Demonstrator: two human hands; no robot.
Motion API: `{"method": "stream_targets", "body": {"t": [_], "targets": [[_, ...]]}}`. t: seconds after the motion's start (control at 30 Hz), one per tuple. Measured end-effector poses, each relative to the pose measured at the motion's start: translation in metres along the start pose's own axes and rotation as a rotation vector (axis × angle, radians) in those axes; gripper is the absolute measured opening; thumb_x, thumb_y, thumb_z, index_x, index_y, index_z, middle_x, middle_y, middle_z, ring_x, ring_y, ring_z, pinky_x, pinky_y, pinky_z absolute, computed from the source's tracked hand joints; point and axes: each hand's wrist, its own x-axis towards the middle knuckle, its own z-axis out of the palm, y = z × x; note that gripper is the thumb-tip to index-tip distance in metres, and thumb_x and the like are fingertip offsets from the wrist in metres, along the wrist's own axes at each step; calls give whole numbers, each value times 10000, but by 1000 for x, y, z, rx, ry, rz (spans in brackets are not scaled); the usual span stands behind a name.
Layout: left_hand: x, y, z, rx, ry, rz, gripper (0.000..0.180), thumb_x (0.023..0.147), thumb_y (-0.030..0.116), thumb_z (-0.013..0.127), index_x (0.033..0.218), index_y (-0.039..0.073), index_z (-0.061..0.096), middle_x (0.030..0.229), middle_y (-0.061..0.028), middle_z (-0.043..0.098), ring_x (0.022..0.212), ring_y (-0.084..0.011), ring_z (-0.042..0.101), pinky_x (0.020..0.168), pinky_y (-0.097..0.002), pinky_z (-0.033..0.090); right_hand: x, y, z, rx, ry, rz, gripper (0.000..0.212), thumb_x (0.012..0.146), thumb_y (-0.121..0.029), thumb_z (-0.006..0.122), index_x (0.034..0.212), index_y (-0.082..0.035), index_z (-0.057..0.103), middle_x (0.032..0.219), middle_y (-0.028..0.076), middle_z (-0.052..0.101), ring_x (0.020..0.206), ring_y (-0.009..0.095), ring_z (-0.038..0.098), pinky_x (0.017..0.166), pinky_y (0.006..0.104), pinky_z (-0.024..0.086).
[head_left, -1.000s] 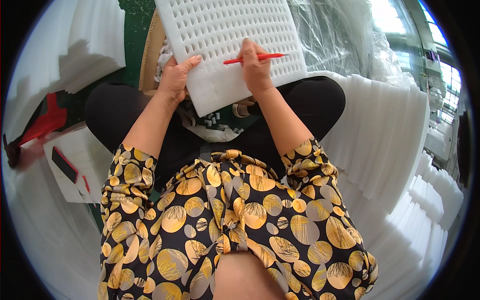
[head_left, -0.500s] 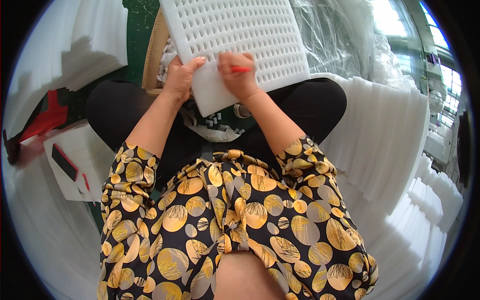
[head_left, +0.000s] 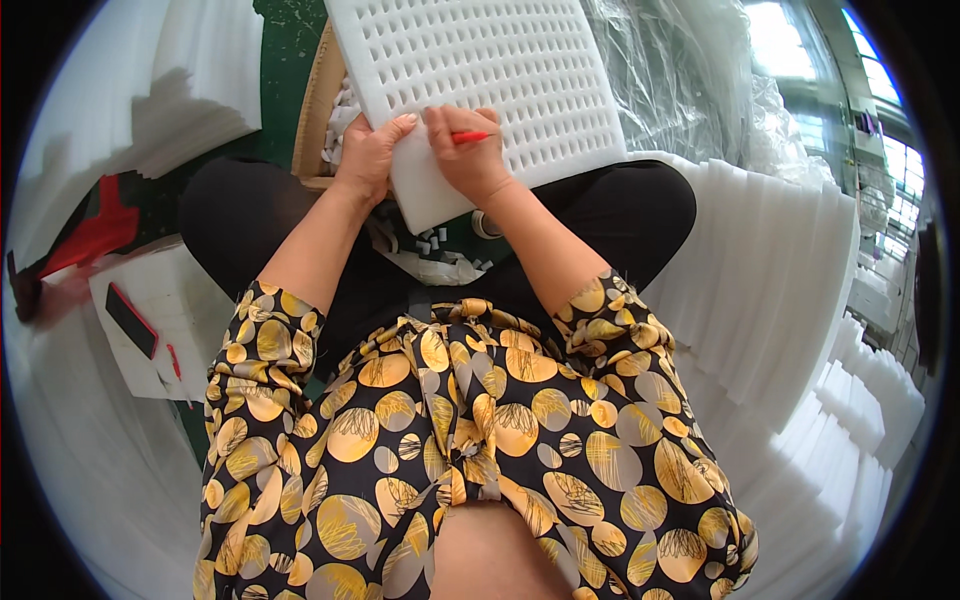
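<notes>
A thick white foam sheet (head_left: pixel 490 75) with rows of slot-like holes leans, tilted, over a cardboard box and my right leg. My left hand (head_left: pixel 368 155) is closed on its left edge, thumb lying on top. Over the sheet's near left part, my right hand (head_left: pixel 465 155) is closed around a slim red tool (head_left: pixel 471 136). Its red end sticks out to the right of my fingers. The working end is hidden, so I cannot tell whether it is a pen or a small cutter. The fingertips of my right hand are at the first holes, close to my left thumb.
The cardboard box (head_left: pixel 312 110) holds small white foam bits. Small grey-white pieces (head_left: pixel 432 240) lie on the floor between my legs. At left, a white board (head_left: pixel 150 365) bears a phone (head_left: pixel 131 320) and a thin red tool (head_left: pixel 173 361). Foam stacks (head_left: pixel 750 270) and clear plastic film (head_left: pixel 670 80) are at right.
My right hand has shifted slightly left along the foam sheet, and the red tool has turned a little. My left hand keeps its hold on the edge.
</notes>
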Motion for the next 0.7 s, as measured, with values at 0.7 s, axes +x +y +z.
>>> {"method": "stream_targets", "body": {"t": [0.7], "targets": [[3,-9,3,-63,28,-33,268,837,66,606,1088,-20,573,957,-135,647,783,-177,627,653,-252,524,-4,-12,13,-160,-46,-177,272,869,-154,516,604,-109,477,565,-10,535,523,201,473,694,296,368]]}}
